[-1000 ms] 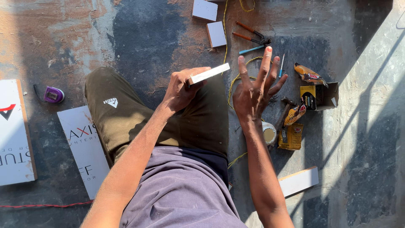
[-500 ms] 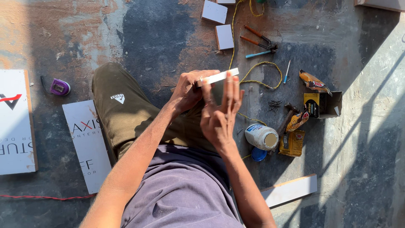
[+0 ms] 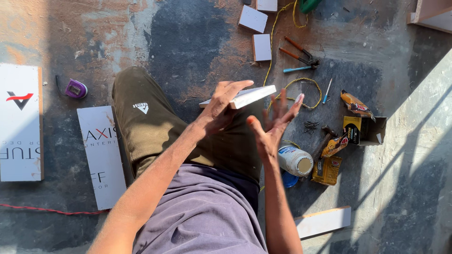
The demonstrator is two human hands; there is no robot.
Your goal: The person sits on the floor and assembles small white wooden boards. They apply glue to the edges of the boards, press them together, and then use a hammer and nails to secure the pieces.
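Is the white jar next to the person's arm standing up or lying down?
Lying down. The white jar rests on its side on the floor, its round tan end facing right, beside the right hand's forearm.

- You are wearing the single camera on your head, looking steeply down past your lap to the floor (image 3: 188, 42).
- It is sitting close above your raised hands; no second view is sharing the scene.

White board piece (image 3: 249, 96) up top, olive-brown trousers (image 3: 155, 127) with a tiny white logo, faded purple shirt (image 3: 202, 216). Floor (image 3: 188, 42) is blotchy dark grey and rusty orange. Yellow cord (image 3: 301, 84), purple tape measure (image 3: 76, 89), orange-handled pliers (image 3: 299, 52), yellow packets (image 3: 326, 170).
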